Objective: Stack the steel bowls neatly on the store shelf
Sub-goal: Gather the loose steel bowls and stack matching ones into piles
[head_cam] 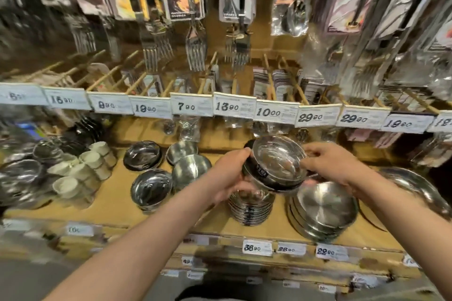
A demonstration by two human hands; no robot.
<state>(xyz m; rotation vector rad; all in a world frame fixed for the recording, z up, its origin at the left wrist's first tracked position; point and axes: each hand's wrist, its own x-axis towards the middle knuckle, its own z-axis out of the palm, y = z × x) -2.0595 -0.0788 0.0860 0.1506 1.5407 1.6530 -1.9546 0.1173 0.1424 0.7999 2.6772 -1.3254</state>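
Holding a steel bowl (276, 166) above the bowl stack (252, 210) near centre, left hand (230, 176) grips its side; right hand (330, 161) pinches the rim; level it, centre it, lower gently.

Held bowls (277, 166) sit tilted at frame centre between my left hand (228, 173) and right hand (330, 162), directly above a bowl stack (252, 208) on the shelf (117, 205). Right of that stack, a pile of wider dishes (322, 210); left, four loose bowls (156, 173), then cups (83, 168) at far left. Price tags (190, 105) run across mid-frame, with hanging forks (195, 49) above.
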